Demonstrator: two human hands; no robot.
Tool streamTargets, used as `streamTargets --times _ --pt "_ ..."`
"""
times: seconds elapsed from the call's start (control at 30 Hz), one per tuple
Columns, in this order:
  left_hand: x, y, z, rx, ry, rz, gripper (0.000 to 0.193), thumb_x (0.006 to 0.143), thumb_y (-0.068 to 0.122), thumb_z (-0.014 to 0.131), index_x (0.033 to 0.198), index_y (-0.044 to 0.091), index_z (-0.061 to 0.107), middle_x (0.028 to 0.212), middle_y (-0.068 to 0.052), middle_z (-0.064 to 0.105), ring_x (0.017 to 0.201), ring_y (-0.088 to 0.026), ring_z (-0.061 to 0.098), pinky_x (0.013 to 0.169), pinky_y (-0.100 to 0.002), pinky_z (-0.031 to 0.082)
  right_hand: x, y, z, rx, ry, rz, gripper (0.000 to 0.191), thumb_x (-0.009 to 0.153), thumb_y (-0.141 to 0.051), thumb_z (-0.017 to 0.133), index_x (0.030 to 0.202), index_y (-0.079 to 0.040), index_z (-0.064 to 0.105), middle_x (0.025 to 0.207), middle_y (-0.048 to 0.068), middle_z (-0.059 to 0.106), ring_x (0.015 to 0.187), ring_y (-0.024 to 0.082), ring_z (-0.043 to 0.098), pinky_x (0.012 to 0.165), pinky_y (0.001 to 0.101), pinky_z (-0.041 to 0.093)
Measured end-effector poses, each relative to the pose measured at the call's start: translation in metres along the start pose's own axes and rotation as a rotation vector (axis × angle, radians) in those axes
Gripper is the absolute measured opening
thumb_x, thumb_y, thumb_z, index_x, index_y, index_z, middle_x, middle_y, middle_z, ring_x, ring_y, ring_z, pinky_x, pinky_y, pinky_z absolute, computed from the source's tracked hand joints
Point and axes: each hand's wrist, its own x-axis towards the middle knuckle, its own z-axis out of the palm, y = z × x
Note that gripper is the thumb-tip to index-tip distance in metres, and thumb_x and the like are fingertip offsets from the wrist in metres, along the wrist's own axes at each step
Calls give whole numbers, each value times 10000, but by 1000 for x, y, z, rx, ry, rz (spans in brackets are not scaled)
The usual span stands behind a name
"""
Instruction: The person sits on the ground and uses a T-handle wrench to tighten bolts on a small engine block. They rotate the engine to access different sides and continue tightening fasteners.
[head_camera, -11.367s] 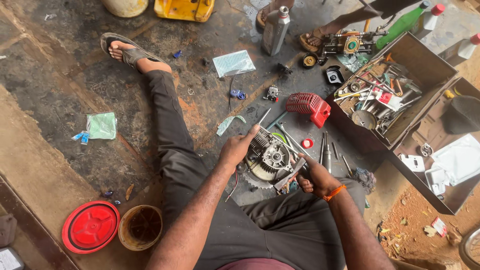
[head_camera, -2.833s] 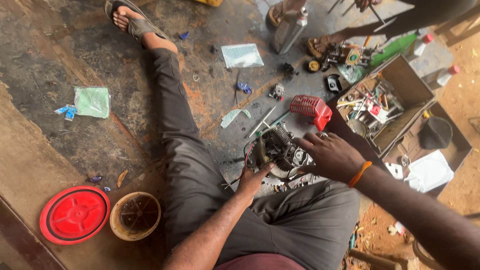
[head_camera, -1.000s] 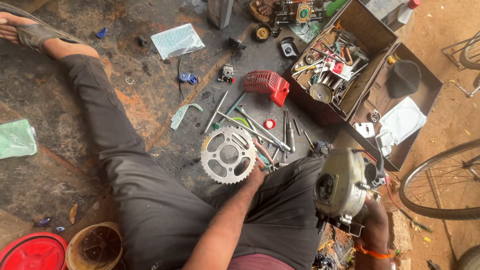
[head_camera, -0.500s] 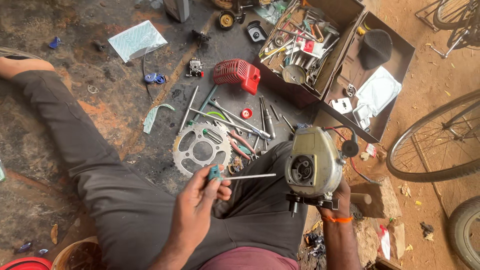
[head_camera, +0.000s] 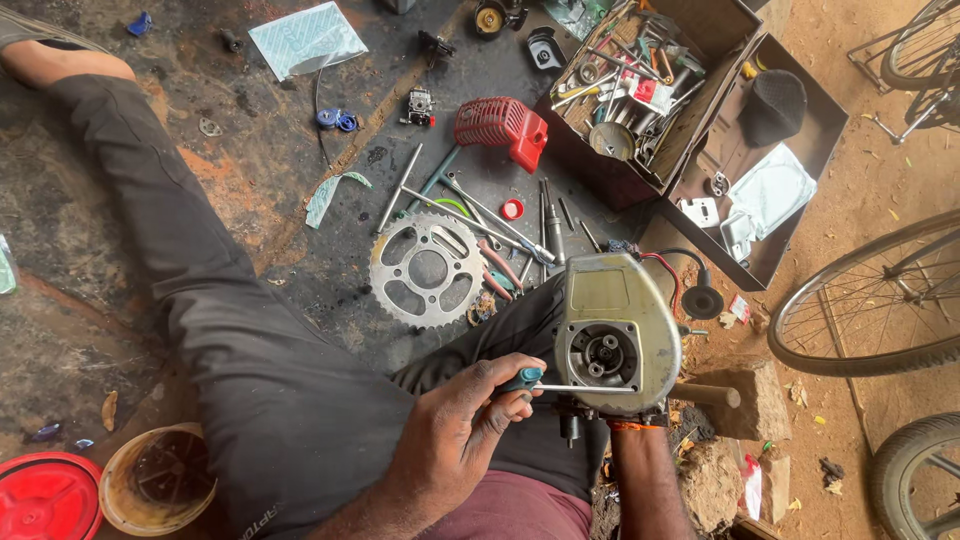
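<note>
1. Left hand (head_camera: 465, 430): forearm enters from the bottom edge, palm down over the lap; fingers curled and pinching the blue handle of a thin screwdriver (head_camera: 575, 387).
2. Screwdriver: long axis nearly level, shaft pointing right, tip at the round opening in the face of the small engine (head_camera: 612, 330).
3. Small engine: grey-green housing, held upright above the person's right knee, round opening facing the camera; black cap on a red and black lead hangs at its right side.
4. Right hand (head_camera: 625, 422): mostly hidden beneath the engine; wrist with an orange band shows under it; grip cannot be told.
5. Sprocket (head_camera: 428, 270): flat on the dark floor, just beyond the knee, loose rods and tools beside it.
6. Red cover (head_camera: 502, 128): on the floor, beside the open metal toolbox (head_camera: 700, 110) at the upper right.
7. Red lid (head_camera: 45, 495) and bowl (head_camera: 155, 480): bottom left corner.
</note>
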Motion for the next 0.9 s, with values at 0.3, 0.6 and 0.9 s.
streamTargets --times 0.3,0.6,0.9 --pt "-7 3 -14 189 50 157 295 1011 71 643 1305 54 626 1094 -106 748 920 -180 782 747 -302 638 -10 -11 -3 81 -108 114 625 998 -388 576 1495 -25 469 1393 269 597 1187 360 689 908 509 598" --pt "-11 -31 -44 159 240 -195 272 1067 179 504 1317 73 532 1022 -85 776 863 -199 821 717 -332 667 -18 -16 81 -558 191 20 449 942 -235 583 1291 46 570 1054 136 701 887 232 722 774 376 609" --pt "14 -110 -106 664 498 -316 451 1062 325 395 1439 111 519 1254 -169 655 1118 -334 651 918 -508 530 39 50 172 -873 267 136 702 882 -151 762 1494 -26 441 1015 150 722 834 222 706 728 344 575"
